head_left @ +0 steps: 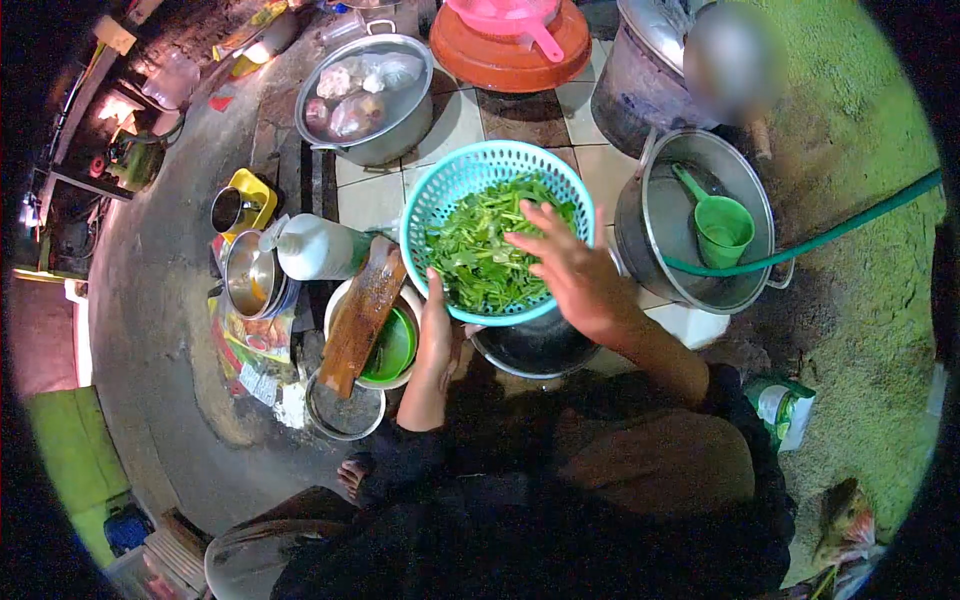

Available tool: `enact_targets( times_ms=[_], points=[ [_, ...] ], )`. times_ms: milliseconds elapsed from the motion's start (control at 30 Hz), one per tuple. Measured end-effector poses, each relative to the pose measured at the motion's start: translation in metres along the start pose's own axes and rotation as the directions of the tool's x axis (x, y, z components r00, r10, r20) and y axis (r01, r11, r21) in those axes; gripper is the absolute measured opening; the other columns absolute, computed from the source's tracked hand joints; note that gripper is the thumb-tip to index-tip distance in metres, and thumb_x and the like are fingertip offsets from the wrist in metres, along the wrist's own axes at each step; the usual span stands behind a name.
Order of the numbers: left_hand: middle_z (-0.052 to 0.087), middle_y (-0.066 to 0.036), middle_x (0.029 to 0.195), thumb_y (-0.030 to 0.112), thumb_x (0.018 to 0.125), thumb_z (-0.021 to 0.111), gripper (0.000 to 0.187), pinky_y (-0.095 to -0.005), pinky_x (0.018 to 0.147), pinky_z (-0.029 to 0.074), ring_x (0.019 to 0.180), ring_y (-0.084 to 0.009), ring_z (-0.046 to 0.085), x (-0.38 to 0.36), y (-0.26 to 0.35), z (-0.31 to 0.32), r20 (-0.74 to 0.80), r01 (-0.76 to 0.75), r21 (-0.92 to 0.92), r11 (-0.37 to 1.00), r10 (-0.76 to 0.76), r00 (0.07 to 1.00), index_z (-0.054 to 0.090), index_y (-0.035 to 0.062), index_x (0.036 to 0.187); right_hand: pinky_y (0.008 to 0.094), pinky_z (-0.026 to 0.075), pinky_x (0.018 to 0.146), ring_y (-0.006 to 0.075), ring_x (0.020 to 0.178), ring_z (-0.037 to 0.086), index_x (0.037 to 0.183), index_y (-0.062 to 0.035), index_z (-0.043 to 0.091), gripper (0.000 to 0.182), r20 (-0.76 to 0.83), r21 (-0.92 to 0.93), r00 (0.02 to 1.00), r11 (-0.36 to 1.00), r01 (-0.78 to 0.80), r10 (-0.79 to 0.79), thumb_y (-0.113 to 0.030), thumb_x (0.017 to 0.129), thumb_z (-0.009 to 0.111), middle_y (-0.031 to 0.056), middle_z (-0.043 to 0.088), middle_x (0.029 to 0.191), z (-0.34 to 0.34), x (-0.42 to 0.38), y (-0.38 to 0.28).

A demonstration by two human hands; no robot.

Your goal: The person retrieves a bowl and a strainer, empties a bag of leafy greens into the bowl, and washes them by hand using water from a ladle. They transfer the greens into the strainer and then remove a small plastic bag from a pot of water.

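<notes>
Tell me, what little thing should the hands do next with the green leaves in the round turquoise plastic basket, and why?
Perhaps the right hand should gently toss the green leaves: it is spread open over them, while the left hand holds the basket at its side.

Turquoise perforated basket (498,162), mouth up; leafy greens (480,252) piled inside.

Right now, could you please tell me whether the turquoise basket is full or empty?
Partly full: greens lie in the basket, but its holed wall shows bare above them on the far side.
</notes>
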State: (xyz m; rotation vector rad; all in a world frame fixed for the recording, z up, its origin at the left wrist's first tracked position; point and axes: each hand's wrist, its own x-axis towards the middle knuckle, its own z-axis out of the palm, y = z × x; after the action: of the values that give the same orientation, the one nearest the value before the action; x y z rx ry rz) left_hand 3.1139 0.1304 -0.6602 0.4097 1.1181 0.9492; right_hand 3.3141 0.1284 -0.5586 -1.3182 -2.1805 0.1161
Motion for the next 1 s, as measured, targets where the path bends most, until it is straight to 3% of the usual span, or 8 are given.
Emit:
enact_targets(
  times_ms=[33,233,333,400,533,600,667,1000],
  points=[
    [0.054,-0.014,0.122,0.058,0.093,0.030,0.065,-0.0338,0.065,0.056,0.097,-0.0224,0.062,-0.005,0.003,0.003,0.030,0.042,-0.005,0.999,-0.042,0.999,0.035,0.0086,0.134,0.0557,0.034,0.101,0.0283,0.121,0.049,0.120,-0.0102,0.052,0.045,0.126,-0.119,0.992,0.993,-0.001,0.016,0.013,0.081,0.049,0.0167,0.045,0.134,0.009,-0.001,0.003],
    [0.053,-0.015,0.125,0.059,0.092,0.032,0.070,-0.0346,0.072,0.055,0.101,-0.0233,0.061,-0.022,0.017,0.022,-0.027,0.019,0.128,0.992,-0.016,0.999,0.032,0.0049,0.136,0.0399,0.039,0.100,0.0326,0.122,0.047,0.120,-0.0039,0.052,0.039,0.043,0.499,0.952,0.819,-0.284,0.304,0.008,0.083,0.048,0.0200,0.046,0.132,0.004,-0.026,0.029],
    [0.050,-0.017,0.121,0.051,0.093,0.042,0.062,-0.0300,0.049,0.054,0.091,-0.0278,0.063,-0.014,0.013,0.016,-0.055,0.016,0.009,1.000,-0.016,0.998,0.016,0.0149,0.135,0.0356,0.047,0.092,0.0285,0.113,0.055,0.112,-0.0018,0.055,0.028,-0.026,0.579,0.891,0.733,-0.357,0.453,0.006,0.085,0.051,0.0195,0.052,0.126,0.016,-0.051,0.047],
    [0.055,-0.015,0.121,0.058,0.093,0.033,0.068,-0.0339,0.070,0.056,0.099,-0.0230,0.062,0.000,0.001,0.002,0.056,0.012,-0.002,1.000,-0.012,0.998,0.033,0.0042,0.135,0.0316,0.051,0.083,0.0252,0.102,0.061,0.107,-0.0009,0.056,0.021,-0.093,0.648,0.854,0.682,-0.338,0.512,0.000,0.086,0.055,0.0180,0.058,0.117,0.019,-0.059,0.043],
    [0.058,-0.014,0.115,0.057,0.094,0.031,0.066,-0.0331,0.065,0.056,0.092,-0.0219,0.063,0.005,0.004,-0.005,-0.033,-0.038,0.018,0.999,0.039,0.999,0.035,0.0039,0.133,0.0346,0.051,0.075,0.0193,0.087,0.062,0.100,-0.0007,0.059,0.029,0.281,0.486,0.754,0.590,-0.645,0.593,-0.021,0.081,0.069,0.0135,0.062,0.098,0.040,-0.099,0.044],
    [0.058,-0.014,0.114,0.058,0.093,0.030,0.067,-0.0323,0.064,0.055,0.088,-0.0220,0.064,0.014,0.008,-0.020,0.051,-0.012,0.001,1.000,0.012,0.999,0.038,0.0036,0.131,0.0380,0.049,0.077,0.0233,0.089,0.061,0.102,-0.0015,0.059,0.037,0.285,0.294,0.951,0.933,-0.208,0.122,-0.032,0.082,0.067,0.0140,0.063,0.095,0.081,-0.148,0.041],
    [0.060,-0.015,0.109,0.058,0.093,0.030,0.067,-0.0293,0.054,0.051,0.079,-0.0218,0.064,0.001,0.024,-0.005,0.001,-0.114,-0.043,0.993,0.114,0.994,0.041,0.0024,0.128,0.0393,0.048,0.077,0.0272,0.090,0.060,0.105,-0.0021,0.059,0.034,0.680,0.152,0.724,0.988,0.013,-0.114,-0.029,0.085,0.060,0.0145,0.062,0.093,0.094,-0.182,0.031],
    [0.052,-0.014,0.124,0.060,0.091,0.034,0.069,-0.0324,0.065,0.054,0.102,-0.0246,0.059,0.005,0.056,-0.046,-0.008,-0.194,-0.037,0.980,0.194,0.981,0.035,0.0068,0.135,0.0408,0.052,0.061,0.0290,0.068,0.063,0.095,-0.0056,0.058,0.017,0.674,-0.020,0.739,0.999,0.027,-0.007,-0.014,0.081,0.054,0.0119,0.059,0.075,0.109,-0.193,0.020]
  ],
)
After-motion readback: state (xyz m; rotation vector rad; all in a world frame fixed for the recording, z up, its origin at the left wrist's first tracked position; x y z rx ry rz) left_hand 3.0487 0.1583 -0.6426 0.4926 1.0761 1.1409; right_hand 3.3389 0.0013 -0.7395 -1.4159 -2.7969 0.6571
